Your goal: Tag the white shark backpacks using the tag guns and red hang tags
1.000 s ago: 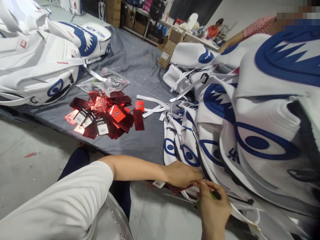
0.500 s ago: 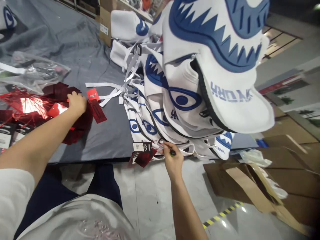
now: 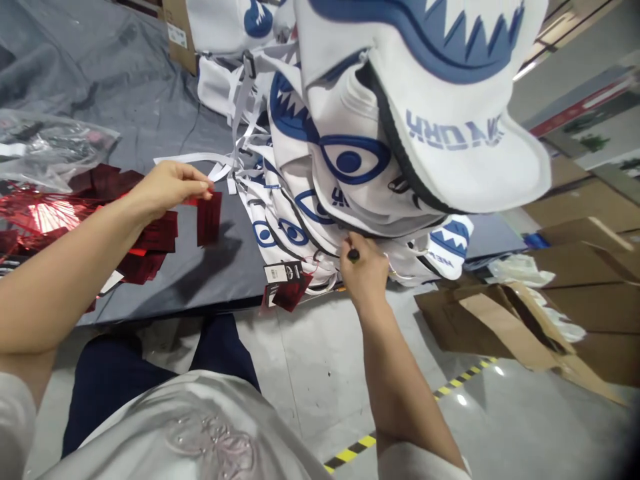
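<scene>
My left hand (image 3: 167,187) is closed, thumb and fingertips pinching a red tag (image 3: 209,220) that hangs above the grey-covered table. Below and left of it spreads a heap of shiny red tags (image 3: 153,250). My right hand (image 3: 367,273) is closed at the near side of a stack of white backpacks (image 3: 283,200) with blue eyes and teeth. A small tool with a dark round end (image 3: 353,255) pokes out of this fist; the rest of it is hidden. Black tags (image 3: 284,272) and a red tag (image 3: 291,293) hang from the stack just left of that hand.
A large white cap-shaped bag (image 3: 450,140) tops the stack. A clear plastic bag (image 3: 55,143) lies at the table's left. Open cardboard boxes (image 3: 500,313) stand on the floor at right, near yellow-black tape (image 3: 357,450).
My left hand has lifted from the red heap and moved right with one red tag. My right hand has shifted slightly up and right along the stack. The whole view has shifted a little.
</scene>
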The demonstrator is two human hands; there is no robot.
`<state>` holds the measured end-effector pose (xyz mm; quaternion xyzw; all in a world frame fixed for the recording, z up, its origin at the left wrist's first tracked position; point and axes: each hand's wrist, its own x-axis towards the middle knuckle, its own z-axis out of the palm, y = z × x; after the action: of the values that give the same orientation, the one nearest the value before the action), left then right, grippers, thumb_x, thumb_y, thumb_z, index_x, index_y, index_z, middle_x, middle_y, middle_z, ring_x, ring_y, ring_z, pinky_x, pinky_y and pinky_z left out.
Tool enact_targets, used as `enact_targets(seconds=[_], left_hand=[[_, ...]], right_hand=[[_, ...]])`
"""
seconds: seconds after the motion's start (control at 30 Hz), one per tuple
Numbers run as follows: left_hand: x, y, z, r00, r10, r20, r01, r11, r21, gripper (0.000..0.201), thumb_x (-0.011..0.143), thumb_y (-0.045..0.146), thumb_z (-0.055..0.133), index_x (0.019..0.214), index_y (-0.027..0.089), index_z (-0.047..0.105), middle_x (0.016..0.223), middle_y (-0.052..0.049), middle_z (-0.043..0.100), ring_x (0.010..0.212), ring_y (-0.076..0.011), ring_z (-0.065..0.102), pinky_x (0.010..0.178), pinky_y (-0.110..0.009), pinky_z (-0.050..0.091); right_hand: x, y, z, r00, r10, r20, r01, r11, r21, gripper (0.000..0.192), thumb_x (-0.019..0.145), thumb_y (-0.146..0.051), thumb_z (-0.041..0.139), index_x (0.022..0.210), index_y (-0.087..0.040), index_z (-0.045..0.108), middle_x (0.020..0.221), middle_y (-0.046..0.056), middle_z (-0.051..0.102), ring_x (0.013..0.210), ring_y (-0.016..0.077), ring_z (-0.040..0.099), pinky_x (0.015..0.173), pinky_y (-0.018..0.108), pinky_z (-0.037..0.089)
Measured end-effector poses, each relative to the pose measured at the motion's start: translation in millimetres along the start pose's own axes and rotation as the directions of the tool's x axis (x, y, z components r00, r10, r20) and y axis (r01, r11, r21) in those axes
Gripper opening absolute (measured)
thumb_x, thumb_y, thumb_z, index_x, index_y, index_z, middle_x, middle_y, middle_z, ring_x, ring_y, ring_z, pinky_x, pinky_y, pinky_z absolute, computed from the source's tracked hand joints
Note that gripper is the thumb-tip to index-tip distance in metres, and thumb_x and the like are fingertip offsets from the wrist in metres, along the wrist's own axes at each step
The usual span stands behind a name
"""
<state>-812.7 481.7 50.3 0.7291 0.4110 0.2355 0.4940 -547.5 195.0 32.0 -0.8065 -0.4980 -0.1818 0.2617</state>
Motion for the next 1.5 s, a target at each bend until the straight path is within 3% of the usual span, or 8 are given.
enact_targets(seconds=[0.2, 0.4, 0.5, 0.67, 0.87, 1.2, 1.37, 1.5], left_hand=[[-47.1, 39.9, 41.4, 0.935, 0.225, 0.275, -0.12, 0.928, -0.352, 0.036, 0.085, 0.048, 0.066, 0.104, 0.019, 0.075, 0.099, -0.008, 0.077, 0.099, -0.0205, 0.072, 0.081, -0.031, 0.054], [-63.4, 47.9, 114.4, 0.849, 0.502, 0.165, -0.449, 0.85, -0.274, 0.011, 0.082, 0.022, 0.066, 0.084, 0.019, 0.076, 0.084, -0.001, 0.074, 0.082, -0.0152, 0.069, 0.082, -0.028, 0.053], [-56.5, 57.6, 154.6, 0.778, 0.615, 0.129, -0.587, 0.784, -0.2, 0.01, 0.083, 0.02, 0.065, 0.081, 0.018, 0.075, 0.098, -0.004, 0.073, 0.098, -0.0173, 0.067, 0.092, -0.029, 0.049], [-29.3, 75.2, 198.7, 0.835, 0.498, 0.234, -0.475, 0.867, -0.149, 0.018, 0.091, 0.018, 0.055, 0.094, 0.015, 0.072, 0.076, -0.001, 0.069, 0.074, -0.0139, 0.064, 0.073, -0.025, 0.046], [-14.6, 83.9, 207.2, 0.81, 0.531, 0.25, -0.571, 0.811, 0.129, 0.023, 0.085, 0.014, 0.056, 0.099, 0.017, 0.074, 0.081, -0.004, 0.072, 0.079, -0.0176, 0.065, 0.07, -0.025, 0.042], [-10.3, 99.4, 232.9, 0.768, 0.555, 0.319, -0.556, 0.826, -0.095, 0.027, 0.083, 0.01, 0.053, 0.094, 0.015, 0.077, 0.083, -0.003, 0.074, 0.08, -0.0165, 0.066, 0.079, -0.026, 0.048], [-7.8, 99.4, 247.6, 0.756, 0.53, 0.384, -0.445, 0.847, -0.292, 0.023, 0.081, 0.007, 0.051, 0.089, 0.01, 0.073, 0.076, -0.003, 0.072, 0.071, -0.0129, 0.063, 0.078, -0.025, 0.049], [-10.6, 93.7, 235.2, 0.718, 0.515, 0.468, -0.453, 0.856, -0.248, 0.021, 0.089, 0.015, 0.05, 0.097, 0.012, 0.068, 0.083, -0.004, 0.073, 0.071, -0.0131, 0.063, 0.075, -0.026, 0.049]], right_hand=[[14.3, 2.6, -16.1, 0.997, -0.067, -0.042, 0.054, 0.965, -0.256, 0.037, 0.093, -0.026, 0.042, 0.114, -0.017, 0.071, 0.085, 0.009, 0.066, 0.083, 0.0245, 0.063, 0.072, 0.033, 0.048], [28.3, 4.1, -20.7, 0.987, -0.072, -0.142, 0.048, 0.984, -0.17, 0.03, 0.094, -0.025, 0.046, 0.116, -0.018, 0.064, 0.098, 0.011, 0.069, 0.095, 0.0278, 0.064, 0.083, 0.039, 0.051], [33.4, 0.7, -18.7, 0.988, -0.033, -0.151, 0.004, 0.982, -0.187, 0.035, 0.093, -0.029, 0.051, 0.125, -0.017, 0.057, 0.107, 0.014, 0.066, 0.101, 0.0302, 0.062, 0.083, 0.042, 0.052], [27.4, -5.2, 4.4, 0.981, 0.11, -0.162, -0.148, 0.957, -0.249, 0.055, 0.087, -0.045, 0.063, 0.128, -0.011, 0.05, 0.107, 0.019, 0.061, 0.093, 0.0329, 0.061, 0.077, 0.044, 0.052], [29.0, -4.1, 10.5, 0.976, 0.13, -0.175, -0.175, 0.946, -0.272, 0.046, 0.083, -0.026, 0.053, 0.128, -0.013, 0.049, 0.102, 0.017, 0.06, 0.089, 0.0308, 0.061, 0.076, 0.043, 0.051], [25.9, 17.0, -31.2, 0.997, -0.069, 0.03, 0.071, 0.995, -0.063, 0.04, 0.086, -0.021, 0.05, 0.126, -0.02, 0.052, 0.103, 0.01, 0.069, 0.091, 0.026, 0.066, 0.083, 0.038, 0.051], [20.2, 21.0, -34.0, 0.995, -0.071, 0.069, 0.087, 0.962, -0.261, 0.033, 0.083, -0.015, 0.049, 0.113, -0.017, 0.063, 0.092, 0.011, 0.068, 0.089, 0.0286, 0.062, 0.075, 0.036, 0.047], [11.7, 20.3, -32.8, 0.995, -0.07, 0.076, 0.094, 0.916, -0.39, 0.036, 0.077, -0.009, 0.047, 0.106, -0.017, 0.067, 0.088, 0.012, 0.064, 0.086, 0.0287, 0.057, 0.071, 0.035, 0.043]])
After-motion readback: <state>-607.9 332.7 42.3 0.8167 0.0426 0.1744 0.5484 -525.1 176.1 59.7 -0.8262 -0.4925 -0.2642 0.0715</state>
